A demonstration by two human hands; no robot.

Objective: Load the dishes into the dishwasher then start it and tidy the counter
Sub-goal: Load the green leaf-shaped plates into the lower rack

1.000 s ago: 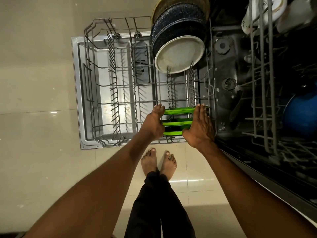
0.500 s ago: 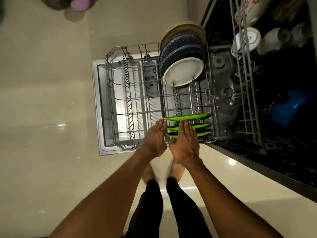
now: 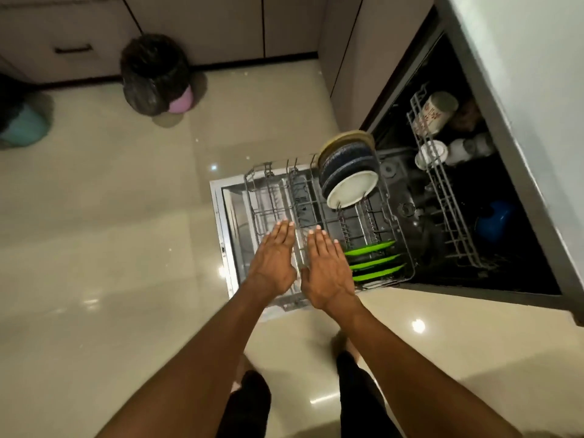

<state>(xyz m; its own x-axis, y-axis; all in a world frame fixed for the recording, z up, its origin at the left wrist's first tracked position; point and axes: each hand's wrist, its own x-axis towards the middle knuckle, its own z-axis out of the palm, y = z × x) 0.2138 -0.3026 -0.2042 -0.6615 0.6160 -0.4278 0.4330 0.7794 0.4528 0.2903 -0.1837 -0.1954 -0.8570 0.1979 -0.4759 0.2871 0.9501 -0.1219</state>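
The dishwasher stands open, its door (image 3: 225,216) lying flat and the lower rack (image 3: 262,191) pulled out over it. Three green plates (image 3: 374,262) stand on edge at the rack's near right. At the rack's far end stand a white plate (image 3: 352,189), dark blue plates (image 3: 344,159) and a beige one. My left hand (image 3: 275,260) and my right hand (image 3: 327,270) hover side by side above the rack's near edge, fingers straight, holding nothing. The upper rack (image 3: 442,191) holds mugs (image 3: 437,113) and a cup, with a blue bowl (image 3: 494,221) below it.
A bin lined with a black bag (image 3: 151,74) stands on the glossy tiled floor at the back, a teal bin (image 3: 22,124) at the far left. Cabinets (image 3: 221,23) line the back wall. The counter edge (image 3: 518,90) runs along the right. My legs show below.
Both hands have let go of the green plates and lifted away to the left, now open above the rack. The view has pulled back and up, showing more floor.
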